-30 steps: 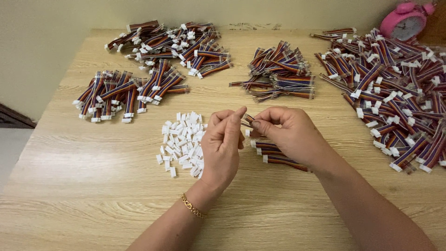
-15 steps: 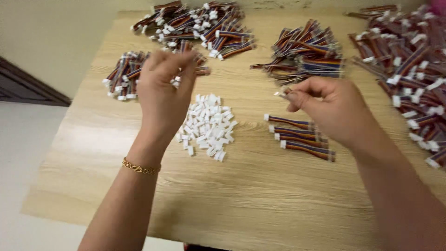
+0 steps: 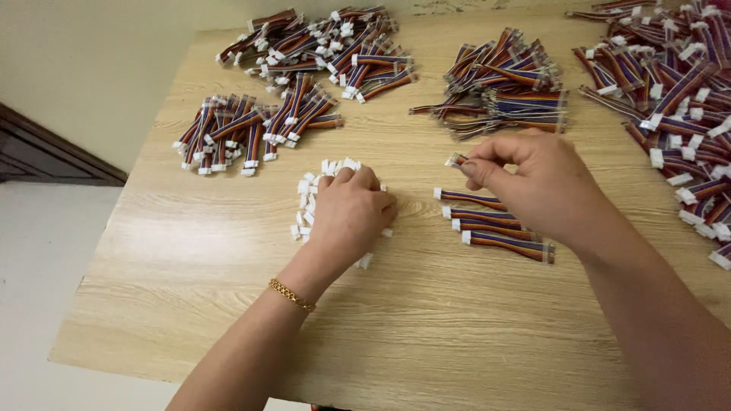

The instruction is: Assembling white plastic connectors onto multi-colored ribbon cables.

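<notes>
My left hand [image 3: 349, 213] lies palm down on a small pile of white plastic connector housings [image 3: 308, 199], fingers curled into the pile; whether it grips one is hidden. My right hand [image 3: 533, 183] pinches one short multicoloured ribbon cable [image 3: 457, 160] by its end, held just above the wooden table [image 3: 426, 320]. Right below that hand lie a few cables in a row [image 3: 491, 225], each with a white connector on its left end.
Heaps of the same multicoloured cables lie around: one at the left [image 3: 247, 129], one at the back left [image 3: 327, 42], one at the back middle [image 3: 502, 84], a big one along the right edge [image 3: 678, 91]. The table's left edge drops to a pale floor [image 3: 46, 289].
My left hand came down from the cable heap at the left onto the white connector pile. My right hand stayed in place with its cable. The camera view shifted slightly.
</notes>
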